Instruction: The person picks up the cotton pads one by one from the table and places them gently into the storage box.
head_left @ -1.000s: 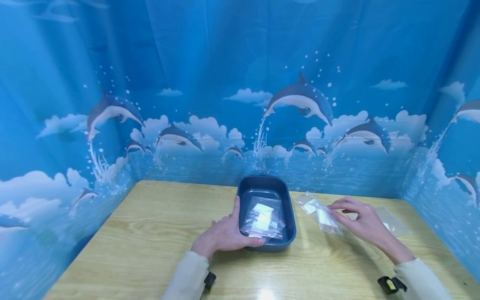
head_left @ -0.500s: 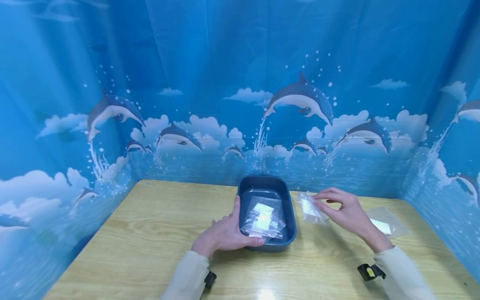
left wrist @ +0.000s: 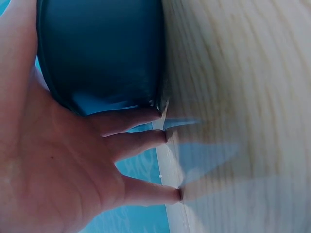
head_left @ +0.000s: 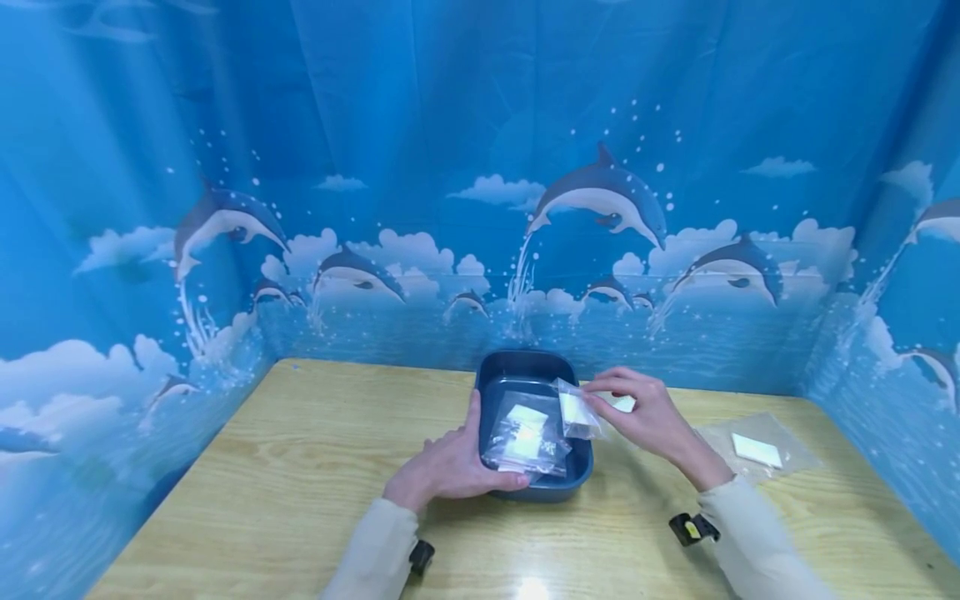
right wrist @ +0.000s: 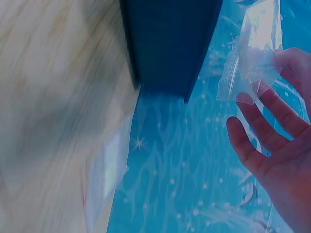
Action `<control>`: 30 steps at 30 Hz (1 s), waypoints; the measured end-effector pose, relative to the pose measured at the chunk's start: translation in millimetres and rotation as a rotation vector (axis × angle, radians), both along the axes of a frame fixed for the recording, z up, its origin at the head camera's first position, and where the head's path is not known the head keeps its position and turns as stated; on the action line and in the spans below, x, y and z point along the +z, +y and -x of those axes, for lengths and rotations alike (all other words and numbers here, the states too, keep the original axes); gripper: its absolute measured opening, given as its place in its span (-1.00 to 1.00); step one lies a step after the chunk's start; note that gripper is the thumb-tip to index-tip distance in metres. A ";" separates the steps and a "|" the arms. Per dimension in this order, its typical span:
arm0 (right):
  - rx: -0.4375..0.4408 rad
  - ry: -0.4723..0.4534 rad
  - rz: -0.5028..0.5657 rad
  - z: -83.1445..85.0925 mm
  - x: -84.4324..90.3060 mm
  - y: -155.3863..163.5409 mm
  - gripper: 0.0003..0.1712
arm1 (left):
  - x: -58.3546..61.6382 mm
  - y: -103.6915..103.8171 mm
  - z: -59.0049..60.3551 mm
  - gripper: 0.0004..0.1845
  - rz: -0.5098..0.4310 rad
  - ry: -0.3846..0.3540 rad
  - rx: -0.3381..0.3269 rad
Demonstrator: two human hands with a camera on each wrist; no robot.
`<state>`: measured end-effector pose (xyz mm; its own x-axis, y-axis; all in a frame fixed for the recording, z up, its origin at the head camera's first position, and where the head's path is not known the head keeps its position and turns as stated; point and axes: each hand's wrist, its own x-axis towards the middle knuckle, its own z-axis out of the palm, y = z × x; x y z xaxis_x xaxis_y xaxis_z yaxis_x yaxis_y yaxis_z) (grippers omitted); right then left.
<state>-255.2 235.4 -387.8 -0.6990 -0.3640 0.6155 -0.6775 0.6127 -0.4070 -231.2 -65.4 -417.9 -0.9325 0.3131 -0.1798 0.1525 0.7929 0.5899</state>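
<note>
A dark blue bin [head_left: 528,360] stands on the wooden table with several clear plastic bags [head_left: 525,433] in its front part, white pieces inside them. Against its front left corner rests my left hand [head_left: 453,467], thumb along the front rim and index finger up the left side. The left wrist view shows its other fingers straight and spread, tips down at the table beside the bin [left wrist: 102,53]. My right hand [head_left: 641,408] pinches a small clear plastic bag [head_left: 576,412] with a white piece in it, above the bin's right rim. In the right wrist view, its lower fingers are spread apart.
Farther right on the table [head_left: 322,433] lies a larger clear bag [head_left: 757,450] with a white rectangle. Another white piece in clear plastic [head_left: 622,403] shows behind my right hand. A blue dolphin-print curtain [head_left: 450,167] encloses the back and sides.
My right hand has moved left with its small bag, from right of the bin to over the right rim. The larger bag on the right is now uncovered. My left hand stays put.
</note>
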 end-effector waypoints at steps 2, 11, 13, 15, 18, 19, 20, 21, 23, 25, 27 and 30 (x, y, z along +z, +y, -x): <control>0.011 0.006 -0.008 2.6 -0.5 -7.0 -0.80 | 0.3 0.1 0.7 0.57 -0.001 -0.001 -0.001; 0.044 -0.035 -0.048 8.3 -0.9 -34.0 -0.86 | 0.8 -2.0 1.4 0.56 -0.001 -0.009 -0.014; 0.048 -0.031 -0.061 9.1 -1.0 -38.5 -0.87 | 0.4 -2.2 1.1 0.56 -0.008 -0.014 -0.020; 0.043 -0.021 -0.082 10.3 -1.3 -42.3 -0.87 | 0.3 -1.8 1.3 0.56 -0.016 -0.020 -0.021; 0.040 -0.017 -0.106 10.8 -3.0 -46.6 -0.86 | -0.5 -0.9 0.8 0.56 -0.022 -0.027 -0.023; 0.040 -0.019 -0.113 11.1 -3.4 -47.9 -0.86 | -0.2 -0.5 0.8 0.56 -0.022 -0.029 -0.022; 0.041 -0.019 -0.117 11.5 -3.7 -49.0 -0.86 | 0.2 -0.1 0.9 0.55 -0.021 -0.029 -0.021; 0.041 -0.023 -0.119 11.9 -3.6 -50.0 -0.86 | 0.3 0.1 1.0 0.55 -0.019 -0.027 -0.019; 0.041 -0.033 -0.123 12.8 -3.6 -51.7 -0.86 | 0.6 0.6 1.4 0.55 -0.011 -0.028 -0.015; 0.038 -0.035 -0.128 13.7 -4.1 -53.3 -0.86 | 0.7 0.6 1.8 0.56 -0.006 -0.029 -0.012; 0.033 -0.037 -0.133 14.3 -4.9 -54.7 -0.86 | 0.3 0.3 1.8 0.56 0.000 -0.033 -0.011; 0.035 -0.029 -0.131 15.8 -7.3 -56.3 -0.86 | -0.2 -0.1 2.2 0.56 0.002 -0.033 -0.014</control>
